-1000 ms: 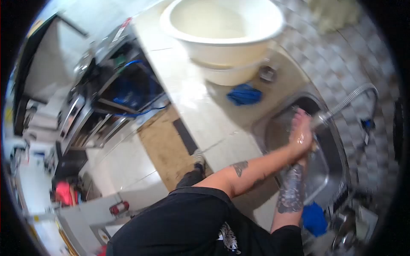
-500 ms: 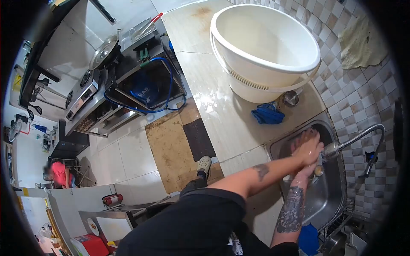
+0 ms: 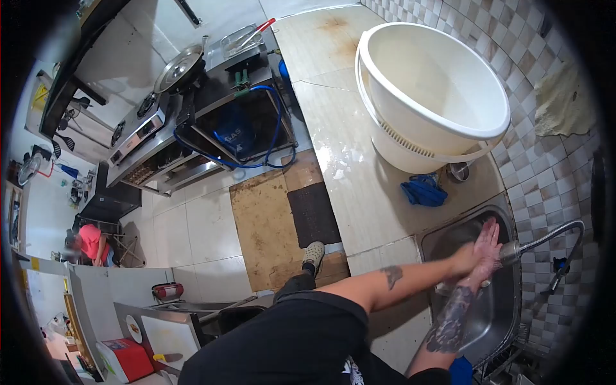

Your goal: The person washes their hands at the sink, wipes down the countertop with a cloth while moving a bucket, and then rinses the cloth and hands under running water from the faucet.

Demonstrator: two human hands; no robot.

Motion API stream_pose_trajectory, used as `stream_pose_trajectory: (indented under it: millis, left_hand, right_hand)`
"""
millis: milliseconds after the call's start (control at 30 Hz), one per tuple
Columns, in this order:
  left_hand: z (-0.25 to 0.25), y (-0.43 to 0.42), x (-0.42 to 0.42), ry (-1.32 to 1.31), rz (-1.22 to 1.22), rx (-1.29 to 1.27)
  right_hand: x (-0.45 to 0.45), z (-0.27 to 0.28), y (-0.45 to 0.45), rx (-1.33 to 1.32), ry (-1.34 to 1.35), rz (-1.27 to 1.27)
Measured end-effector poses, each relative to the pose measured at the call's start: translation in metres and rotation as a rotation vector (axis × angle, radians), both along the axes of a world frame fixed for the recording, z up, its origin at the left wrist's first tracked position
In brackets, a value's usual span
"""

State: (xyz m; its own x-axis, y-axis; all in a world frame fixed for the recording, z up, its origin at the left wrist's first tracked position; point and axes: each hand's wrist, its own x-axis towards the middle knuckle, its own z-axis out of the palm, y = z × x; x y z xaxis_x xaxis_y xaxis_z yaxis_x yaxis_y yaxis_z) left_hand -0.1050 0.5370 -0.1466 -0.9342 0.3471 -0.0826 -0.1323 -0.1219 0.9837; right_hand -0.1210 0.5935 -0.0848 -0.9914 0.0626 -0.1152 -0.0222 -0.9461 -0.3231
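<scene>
Both of my hands are together over the steel sink (image 3: 491,314), at the end of the flexible-neck faucet (image 3: 510,252). My right hand (image 3: 486,253) looks wet, its fingers stretched out and pointing away from me. Against it lies my left hand (image 3: 463,260), smeared by motion, with its fingers mostly hidden behind the right hand. No object shows in either hand. A crumpled blue cloth (image 3: 424,190) rests on the counter beyond the sink, beside a small metal cup (image 3: 459,171).
A large white tub (image 3: 410,138) with a handle stands on the wet counter (image 3: 333,128). A tiled wall (image 3: 545,192) borders the sink. Across the floor are a stove (image 3: 138,131) with a pan (image 3: 179,69) and a blue gas cylinder (image 3: 234,138). A person in pink (image 3: 93,242) sits far left.
My left hand has slid back from over the right hand toward its wrist side. The right hand's fingers now show, extended. The whole view has shifted slightly.
</scene>
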Motion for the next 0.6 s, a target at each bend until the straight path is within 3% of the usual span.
stream_pose_trajectory:
  millis: [33, 100, 133, 167, 233, 267, 300, 400, 533, 600]
  left_hand:
    - [-0.004, 0.003, -0.014, 0.003, -0.011, 0.008]
    - [0.003, 0.003, -0.044, -0.349, 0.046, 0.643]
    - [0.042, -0.006, -0.015, -0.346, 0.290, 0.783]
    - [0.051, -0.012, 0.007, -0.343, 0.285, 0.788]
    - [0.053, -0.007, 0.048, -0.428, 0.126, 0.706]
    - [0.029, 0.002, 0.034, -0.247, 0.179, 0.419]
    - [0.007, 0.016, 0.021, -0.245, 0.173, 0.419]
    - [0.014, 0.006, -0.024, -0.124, 0.312, -0.124]
    - [0.097, -0.016, -0.028, -0.029, 0.303, -0.330]
    - [0.087, 0.007, -0.031, 0.050, 0.428, -0.227]
  right_hand:
    - [0.019, 0.001, -0.012, 0.066, -0.011, -0.024]
    - [0.042, 0.008, -0.027, 0.202, -0.032, -0.075]
    - [0.041, 0.014, -0.022, 0.141, 0.002, -0.015]
    - [0.034, 0.019, -0.019, 0.146, 0.007, -0.017]
    - [0.008, 0.025, -0.008, -0.122, -0.138, 0.034]
    - [0.003, 0.013, -0.001, 0.035, -0.123, 0.076]
    - [0.008, -0.002, 0.005, 0.035, -0.119, 0.070]
    - [0.045, 0.005, -0.022, 1.025, -0.140, -0.050]
    - [0.098, 0.053, -0.078, 1.116, -0.191, -0.258]
    - [0.094, 0.063, -0.088, 0.735, -0.250, -0.366]
